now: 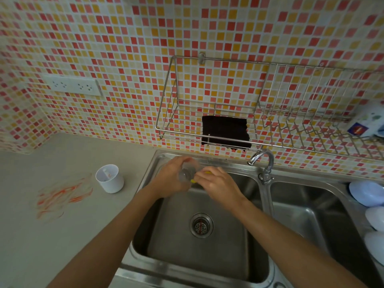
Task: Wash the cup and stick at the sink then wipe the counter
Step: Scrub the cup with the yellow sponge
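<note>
Over the sink's (245,267) left basin, near its back rim, the left hand (172,179) grips a clear cup (188,170) while the right hand (218,183) pinches a yellow object (194,180) against it. Orange smears (60,194) mark the worktop (62,235) beside a white cup (110,179).

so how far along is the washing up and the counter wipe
Nothing looks finished. In hand: left hand holds a clear cup over the sink while right hand scrubs it with something yellow. Left: orange smears on the counter.
</note>
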A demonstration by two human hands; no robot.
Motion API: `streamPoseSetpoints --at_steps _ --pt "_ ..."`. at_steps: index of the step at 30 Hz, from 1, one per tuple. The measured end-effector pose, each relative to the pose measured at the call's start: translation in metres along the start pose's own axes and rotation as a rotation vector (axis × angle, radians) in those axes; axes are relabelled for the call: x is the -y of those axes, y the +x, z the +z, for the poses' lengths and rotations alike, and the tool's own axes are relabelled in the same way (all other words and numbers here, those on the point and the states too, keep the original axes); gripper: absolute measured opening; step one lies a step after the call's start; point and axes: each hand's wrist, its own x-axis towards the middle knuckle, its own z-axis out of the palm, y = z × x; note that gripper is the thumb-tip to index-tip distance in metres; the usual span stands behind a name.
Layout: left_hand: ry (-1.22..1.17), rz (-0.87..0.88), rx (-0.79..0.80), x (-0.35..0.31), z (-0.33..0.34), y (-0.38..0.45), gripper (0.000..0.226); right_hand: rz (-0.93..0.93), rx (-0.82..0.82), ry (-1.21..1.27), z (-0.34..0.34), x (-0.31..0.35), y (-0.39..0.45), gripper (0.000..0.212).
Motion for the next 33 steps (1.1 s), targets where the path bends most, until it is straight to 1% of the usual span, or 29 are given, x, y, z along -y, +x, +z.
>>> streamPoseSetpoints --at_steps 2,4,5,7,8,9,10,11,12,13,14,15,16,18,20,22,24,26,27,28,30,31,33 --pt "0.034 0.013 -0.059 0.002 0.002 -0.007 0.085 0.023 -0.032 -0.003 -0.002 0.002 0.001 0.031" --pt "0.178 -0.011 -0.114 0.006 0.01 -0.012 0.096 0.047 -0.086 -0.004 0.001 0.006 0.002 0.029" --pt "0.247 -0.037 -0.152 0.009 0.014 -0.013 0.097 0.058 -0.107 0.002 0.003 0.009 0.003 0.029" --pt "0.314 -0.066 -0.232 0.007 0.018 -0.012 0.09 0.096 -0.129 0.042 0.008 0.017 0.003 0.029" --pt "0.318 -0.047 -0.257 0.006 0.018 -0.011 0.084 0.14 -0.136 0.11 0.008 0.024 0.004 0.03" --pt "0.326 -0.013 -0.267 0.006 0.017 -0.01 0.079 0.217 -0.13 0.244 0.009 0.03 0.003 0.029" --pt "0.337 0.021 -0.263 0.006 0.016 -0.01 0.075 0.34 -0.119 0.439 0.005 0.035 0.004 0.029" --pt "0.338 0.042 -0.251 0.006 0.014 -0.01 0.074 0.485 -0.087 0.669 0.001 0.038 0.005 0.029" --pt "0.323 0.047 -0.234 0.006 0.01 -0.011 0.074 0.59 -0.049 0.884 -0.002 0.041 0.007 0.03" --pt "0.304 0.052 -0.22 0.006 0.007 -0.011 0.075 0.635 -0.027 0.99 -0.002 0.041 0.008 0.031" --pt "0.3 0.062 -0.208 0.006 0.004 -0.01 0.076 0.634 -0.01 0.983 -0.002 0.039 0.008 0.031" --pt "0.319 0.076 -0.193 0.006 0.002 -0.008 0.074 0.591 0.0 0.918 -0.001 0.036 0.007 0.031" --pt "0.352 0.092 -0.179 0.005 0.002 -0.007 0.071 0.503 0.016 0.798 -0.002 0.032 0.004 0.031" --pt "0.394 0.125 -0.154 0.003 0.003 -0.007 0.058 0.24 0.068 0.488 0.002 0.018 0.0 0.038" --pt "0.378 0.128 -0.117 0.001 0.008 -0.009 0.054 0.024 0.122 0.196 0.005 0.001 -0.001 0.046" --pt "0.359 0.102 -0.102 -0.001 0.011 -0.01 0.06 -0.033 0.112 0.064 0.0 -0.011 0.002 0.044" --pt "0.37 0.087 -0.088 -0.002 0.011 -0.007 0.064 0.013 0.075 0.035 -0.004 -0.01 0.004 0.04" --pt "0.37 0.093 -0.081 -0.003 0.01 -0.005 0.061 0.083 0.052 0.061 0.001 0.002 0.0 0.043" --pt "0.367 0.097 -0.078 -0.004 0.01 -0.006 0.059 0.125 0.054 0.119 0.005 0.011 -0.003 0.045" --pt "0.37 0.104 -0.073 -0.005 0.011 -0.007 0.059 0.186 0.055 0.228 0.007 0.02 -0.006 0.044" --pt "0.388 0.103 -0.054 -0.002 0.012 -0.01 0.066 0.388 0.052 0.519 0.004 0.031 -0.008 0.035" --pt "0.388 0.09 -0.049 -0.002 0.012 -0.011 0.069 0.467 0.053 0.615 0.001 0.033 -0.008 0.031" --pt "0.392 0.081 -0.055 -0.002 0.012 -0.012 0.071 0.516 0.069 0.695 -0.001 0.032 -0.008 0.029"
